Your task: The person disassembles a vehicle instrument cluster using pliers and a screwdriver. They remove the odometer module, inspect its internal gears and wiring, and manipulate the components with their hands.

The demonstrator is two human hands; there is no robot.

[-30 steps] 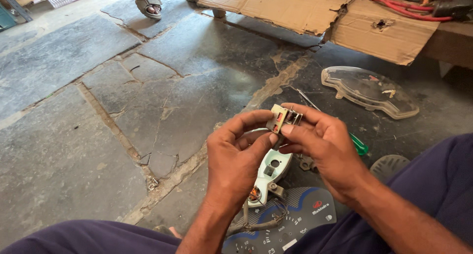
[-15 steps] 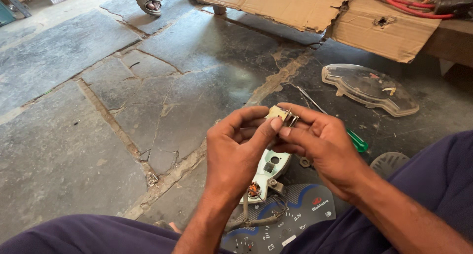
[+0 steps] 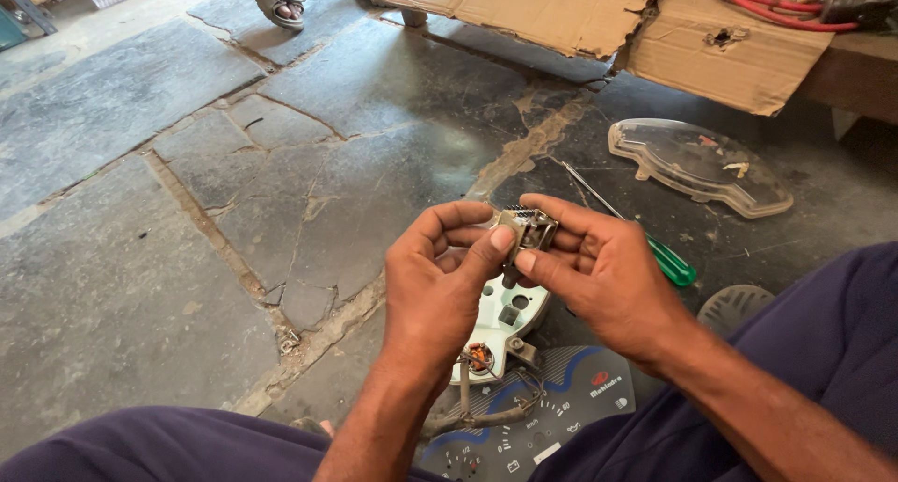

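Observation:
Both my hands hold a small beige mechanical part (image 3: 526, 229) with a toothed top, at chest height over the floor. My left hand (image 3: 440, 285) pinches its left side with thumb and fingers. My right hand (image 3: 599, 271) grips its right side, thumb pressed under it. Below my hands lies a white plastic housing (image 3: 505, 328) with a small copper coil and wires. Under that rests a grey and blue gauge dial face (image 3: 552, 416). A green-handled screwdriver (image 3: 669, 262) lies on the stone just behind my right hand.
A clear plastic gauge cover (image 3: 702, 164) lies on the stone floor at the right. Torn cardboard (image 3: 608, 19) covers the far side, with red cables (image 3: 767, 9) on it. Another person's sandalled foot (image 3: 281, 0) stands at the far edge. My dark blue trouser legs (image 3: 823, 342) frame the bottom.
My hands have turned the small part slightly and shifted a little lower and rightward in view. The view has drifted; things on the floor stay put.

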